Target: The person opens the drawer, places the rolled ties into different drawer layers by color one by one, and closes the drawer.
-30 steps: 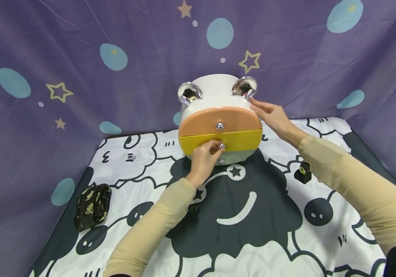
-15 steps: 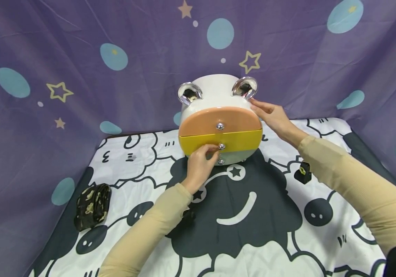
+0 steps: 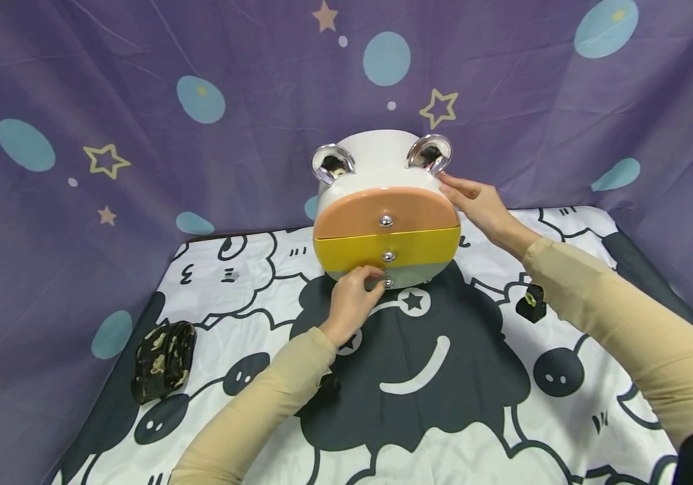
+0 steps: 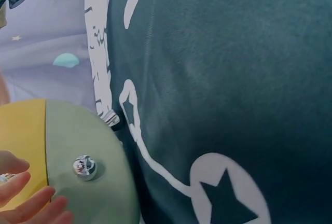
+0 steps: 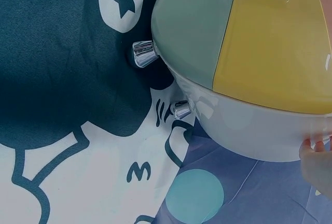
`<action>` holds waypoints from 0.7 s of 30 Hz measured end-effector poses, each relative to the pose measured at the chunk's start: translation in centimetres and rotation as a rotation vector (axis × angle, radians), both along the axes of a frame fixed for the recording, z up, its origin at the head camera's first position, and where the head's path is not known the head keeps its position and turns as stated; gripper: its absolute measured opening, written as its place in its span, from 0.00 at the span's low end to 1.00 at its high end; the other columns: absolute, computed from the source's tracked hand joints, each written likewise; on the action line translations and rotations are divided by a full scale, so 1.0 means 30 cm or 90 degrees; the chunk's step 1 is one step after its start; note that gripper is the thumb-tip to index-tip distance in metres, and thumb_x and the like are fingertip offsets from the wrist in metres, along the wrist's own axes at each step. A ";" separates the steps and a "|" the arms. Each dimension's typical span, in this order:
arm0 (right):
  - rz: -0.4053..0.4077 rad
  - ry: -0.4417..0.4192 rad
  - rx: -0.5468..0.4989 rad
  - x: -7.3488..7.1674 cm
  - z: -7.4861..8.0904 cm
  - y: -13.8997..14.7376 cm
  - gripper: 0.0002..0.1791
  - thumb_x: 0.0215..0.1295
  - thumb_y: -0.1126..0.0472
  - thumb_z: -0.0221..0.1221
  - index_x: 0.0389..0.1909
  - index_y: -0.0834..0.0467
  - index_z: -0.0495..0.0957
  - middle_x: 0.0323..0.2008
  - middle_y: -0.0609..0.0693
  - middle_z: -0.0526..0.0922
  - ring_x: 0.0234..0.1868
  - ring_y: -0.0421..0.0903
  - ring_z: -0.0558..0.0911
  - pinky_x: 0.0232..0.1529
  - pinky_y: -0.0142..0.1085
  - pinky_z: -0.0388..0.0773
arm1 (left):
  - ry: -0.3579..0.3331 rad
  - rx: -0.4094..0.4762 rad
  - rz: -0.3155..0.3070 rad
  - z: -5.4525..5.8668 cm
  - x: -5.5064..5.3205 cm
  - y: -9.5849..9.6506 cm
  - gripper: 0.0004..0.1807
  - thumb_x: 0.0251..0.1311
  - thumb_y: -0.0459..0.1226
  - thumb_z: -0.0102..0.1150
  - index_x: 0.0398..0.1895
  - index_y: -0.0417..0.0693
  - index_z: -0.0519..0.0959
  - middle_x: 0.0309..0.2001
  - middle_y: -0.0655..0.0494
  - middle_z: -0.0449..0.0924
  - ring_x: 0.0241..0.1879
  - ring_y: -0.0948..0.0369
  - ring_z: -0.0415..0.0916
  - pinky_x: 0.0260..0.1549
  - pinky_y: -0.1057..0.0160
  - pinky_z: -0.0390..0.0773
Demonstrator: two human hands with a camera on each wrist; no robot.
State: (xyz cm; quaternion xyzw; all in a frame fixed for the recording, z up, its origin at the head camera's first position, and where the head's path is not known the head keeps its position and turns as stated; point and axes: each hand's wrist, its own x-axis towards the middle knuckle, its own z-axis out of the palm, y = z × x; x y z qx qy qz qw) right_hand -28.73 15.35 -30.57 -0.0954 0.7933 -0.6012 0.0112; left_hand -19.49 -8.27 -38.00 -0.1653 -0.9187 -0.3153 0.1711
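Note:
A rounded white drawer cabinet (image 3: 379,158) with two chrome eye-like rings stands on the patterned cloth. Its front has an orange drawer (image 3: 346,215), a yellow drawer (image 3: 346,250) and a grey-green drawer (image 3: 421,273), all closed flush, each with a chrome knob. My left hand (image 3: 351,303) is at the lowest knob (image 3: 388,283), thumb and forefinger apart beside it. In the left wrist view that hand's loose fingers (image 4: 31,203) lie over the yellow front, away from the green drawer's knob (image 4: 84,167). My right hand (image 3: 481,207) rests its fingers against the cabinet's right side.
A folded camouflage-patterned bundle (image 3: 163,360) lies at the left on the cloth (image 3: 249,330). Small black items show beside the right sleeve (image 3: 531,303) and under the left sleeve (image 3: 255,417). A purple curtain (image 3: 261,168) hangs right behind the cabinet.
My left hand has let go of the yellow drawer's knob and moved down to the green drawer's knob. My right hand and the cabinet have stayed put.

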 end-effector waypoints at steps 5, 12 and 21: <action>0.005 0.001 0.001 -0.003 -0.001 0.002 0.35 0.55 0.42 0.55 0.61 0.54 0.63 0.60 0.43 0.65 0.65 0.43 0.56 0.63 0.40 0.51 | -0.033 -0.005 -0.009 -0.018 0.000 0.005 0.08 0.53 0.35 0.58 0.36 0.43 0.79 0.35 0.50 0.79 0.36 0.57 0.77 0.35 0.62 0.75; 0.005 0.003 0.006 -0.005 -0.005 0.004 0.35 0.54 0.41 0.55 0.61 0.55 0.63 0.60 0.42 0.65 0.65 0.43 0.56 0.63 0.40 0.51 | -0.050 -0.013 -0.013 -0.035 -0.006 0.012 0.09 0.53 0.37 0.58 0.37 0.44 0.79 0.35 0.50 0.79 0.37 0.56 0.76 0.37 0.60 0.74; 0.010 0.001 0.006 -0.007 -0.001 0.004 0.35 0.55 0.42 0.55 0.61 0.55 0.63 0.61 0.42 0.64 0.65 0.43 0.56 0.63 0.40 0.51 | -0.084 -0.029 -0.012 -0.046 -0.031 0.027 0.10 0.54 0.37 0.57 0.38 0.43 0.79 0.36 0.52 0.78 0.37 0.58 0.76 0.36 0.61 0.74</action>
